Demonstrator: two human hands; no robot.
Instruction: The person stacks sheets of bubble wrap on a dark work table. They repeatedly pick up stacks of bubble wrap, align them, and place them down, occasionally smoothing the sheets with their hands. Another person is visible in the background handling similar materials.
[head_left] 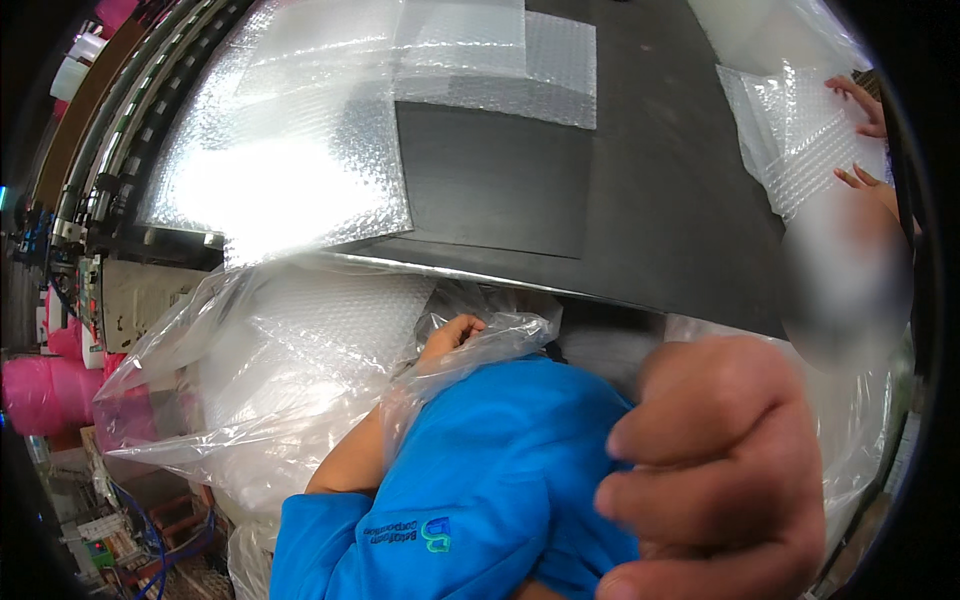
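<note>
Bubble wrap sheets on table, far left; plastic bag below table edge, near left.

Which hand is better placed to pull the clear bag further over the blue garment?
Probably the left hand: it is already at the clear plastic bag, touching its film. The right hand is closed on the blue garment, holding it.

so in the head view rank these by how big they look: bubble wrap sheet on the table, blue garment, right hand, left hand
1. bubble wrap sheet
2. blue garment
3. right hand, though it is nearest the camera, so unsure
4. left hand, partly hidden by a plastic bag
</note>
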